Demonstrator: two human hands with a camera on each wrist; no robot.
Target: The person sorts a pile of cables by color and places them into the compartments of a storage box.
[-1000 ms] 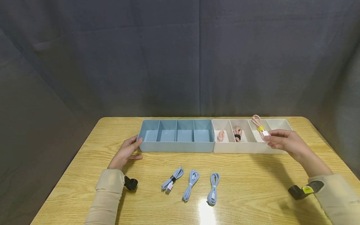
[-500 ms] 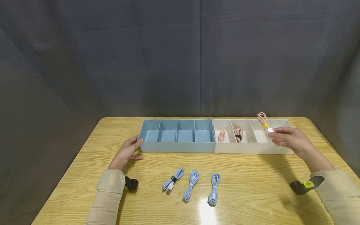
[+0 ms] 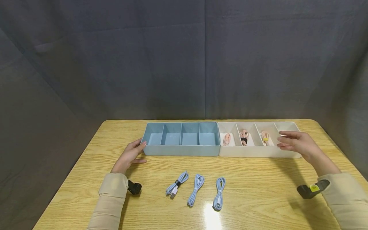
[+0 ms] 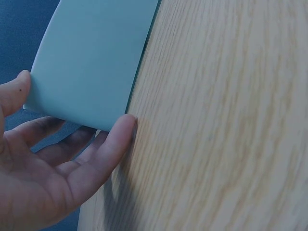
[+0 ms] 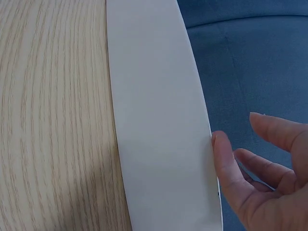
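My left hand (image 3: pixel 129 156) rests against the left end of the blue four-part box (image 3: pixel 181 150), thumb at the rim. In the left wrist view its fingers lie loosely along the end wall. Over the right part of the white box (image 3: pixel 258 152) is my right hand (image 3: pixel 300 145), fingers extended and holding nothing. A pink cable with a yellow strap (image 3: pixel 265 138) lies in the white box's third compartment from the left. The first compartment holds a pink cable (image 3: pixel 226 139); the second, a pink cable with a black strap (image 3: pixel 244 138).
Three coiled blue cables lie on the wooden table (image 3: pixel 253 185) in front of the boxes: one with a black strap (image 3: pixel 177 184), a middle one (image 3: pixel 195 190) and a right one (image 3: pixel 219 194). Behind the table hangs a dark curtain (image 3: pixel 184 64).
My right hand has shifted slightly right and let go of the pink cable with the yellow strap, which dropped into the third white compartment. My left hand has stayed in place.
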